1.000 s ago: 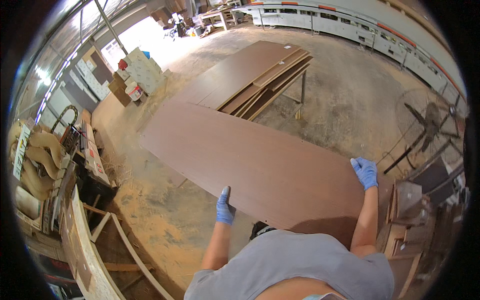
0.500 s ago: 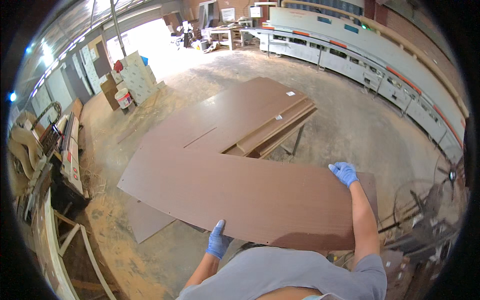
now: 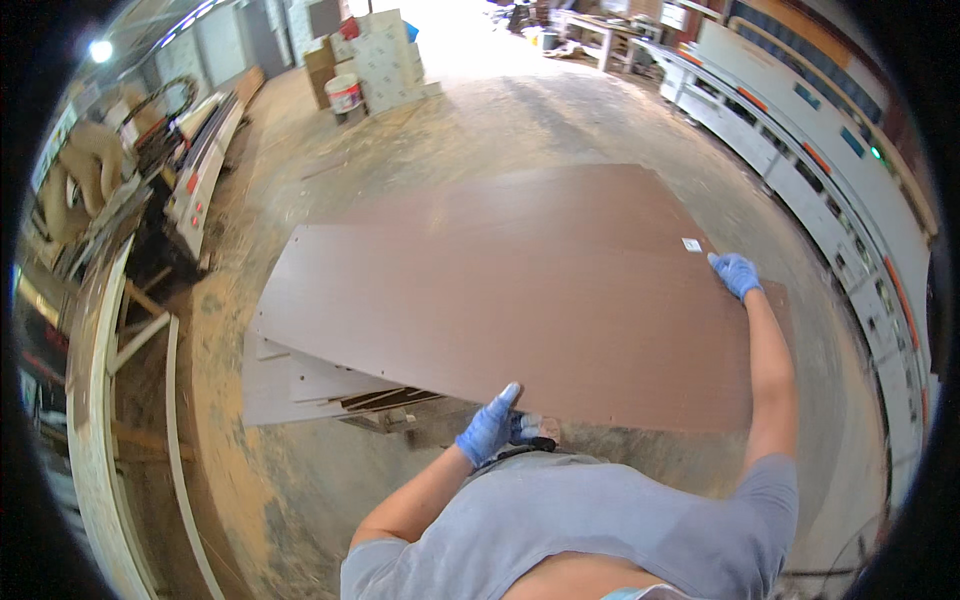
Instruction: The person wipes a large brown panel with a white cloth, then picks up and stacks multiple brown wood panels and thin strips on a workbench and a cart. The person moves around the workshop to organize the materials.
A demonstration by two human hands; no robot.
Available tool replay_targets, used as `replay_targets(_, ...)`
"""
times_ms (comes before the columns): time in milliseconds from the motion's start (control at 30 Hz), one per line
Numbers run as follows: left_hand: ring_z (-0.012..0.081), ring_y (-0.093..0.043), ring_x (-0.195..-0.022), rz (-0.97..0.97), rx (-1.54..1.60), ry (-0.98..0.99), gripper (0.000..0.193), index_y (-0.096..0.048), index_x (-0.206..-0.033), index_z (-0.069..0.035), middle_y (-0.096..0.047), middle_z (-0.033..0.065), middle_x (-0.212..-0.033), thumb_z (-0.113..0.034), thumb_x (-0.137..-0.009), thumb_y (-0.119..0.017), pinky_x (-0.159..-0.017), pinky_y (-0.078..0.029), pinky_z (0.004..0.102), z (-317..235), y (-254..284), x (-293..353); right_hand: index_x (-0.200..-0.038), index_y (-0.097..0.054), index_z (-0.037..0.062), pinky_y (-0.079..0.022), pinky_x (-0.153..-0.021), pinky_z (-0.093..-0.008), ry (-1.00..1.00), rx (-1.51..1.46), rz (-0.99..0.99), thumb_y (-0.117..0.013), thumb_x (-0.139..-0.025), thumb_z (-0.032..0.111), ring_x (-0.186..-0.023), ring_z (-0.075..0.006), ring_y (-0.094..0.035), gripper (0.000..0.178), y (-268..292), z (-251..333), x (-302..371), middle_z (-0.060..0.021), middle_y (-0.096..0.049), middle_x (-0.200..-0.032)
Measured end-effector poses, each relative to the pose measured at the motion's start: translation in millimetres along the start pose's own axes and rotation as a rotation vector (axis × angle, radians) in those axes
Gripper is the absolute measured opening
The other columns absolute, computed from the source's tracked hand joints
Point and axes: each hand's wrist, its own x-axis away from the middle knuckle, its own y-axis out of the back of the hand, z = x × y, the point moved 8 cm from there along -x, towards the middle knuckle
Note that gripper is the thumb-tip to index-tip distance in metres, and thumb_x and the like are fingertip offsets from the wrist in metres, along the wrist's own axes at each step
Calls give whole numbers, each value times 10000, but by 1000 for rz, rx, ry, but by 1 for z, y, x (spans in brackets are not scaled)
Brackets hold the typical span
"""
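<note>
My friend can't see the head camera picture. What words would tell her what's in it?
A person in blue gloves holds a big brown board by its edges, left hand near, right hand far, over a stack of boards on a dusty workshop floor.

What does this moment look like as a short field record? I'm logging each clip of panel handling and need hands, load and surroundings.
setting: workshop with a dusty concrete floor
left hand: blue-gloved left hand gripping the near edge of the brown panel
right hand: blue-gloved right hand on the panel's far right edge
load: one large flat brown panel, held over a stack of boards
right side: long machine line
far left: white bucket beside stacked cartons
</note>
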Motion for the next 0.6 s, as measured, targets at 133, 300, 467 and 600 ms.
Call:
replay_targets(133, 179, -600, -762, -111, -305, 79, 579, -577, -1113, -89, -642, 75, -956, -600, -852, -497, -661, -490, 317, -38, -13, -73, -1007, -671, 145, -440, -873, -430, 90, 51, -88, -415, -852, 607, -963, -318, -612, 551, 13, 35, -144, -122, -658, -1005)
replay_targets(300, 212, -643, -826, -582, -1224, -564, 396, -663, -943, -50, -677, 108, -895, -422, -808, -661, -804, -492, 327, -149, -58, -73, -1120, -626, 134, -436, -945, -371, 719, -402, -45, -536, -827, 539, -1061, -282, -583, 508, -66, 198, -142, -115, -627, -1127)
replay_targets(467, 470, -274, -1283, -1385, -1779, -477, 849, -378, -1371, -175, -289, 206, -1430, -623, -699, -641, -1057, -233, 528, -199, 52, -46, -1374, -377, 144, -98, -1094, -556, 869, -127, 259, -559, -746, 648, -1366, -338, -193, 826, -118, 250, -59, -147, -264, -1464)
replay_targets(600, 456, -180, -1332, -1412, -1854, -309, 835, -369, -1379, -260, -222, 168, -1473, -633, -684, -642, -1040, -191, 598, -215, 73, -61, -1393, -352, 158, -59, -1099, -556, 901, -107, 198, -553, -709, 685, -1364, -359, -189, 887, -124, 249, -89, -166, -255, -1464)
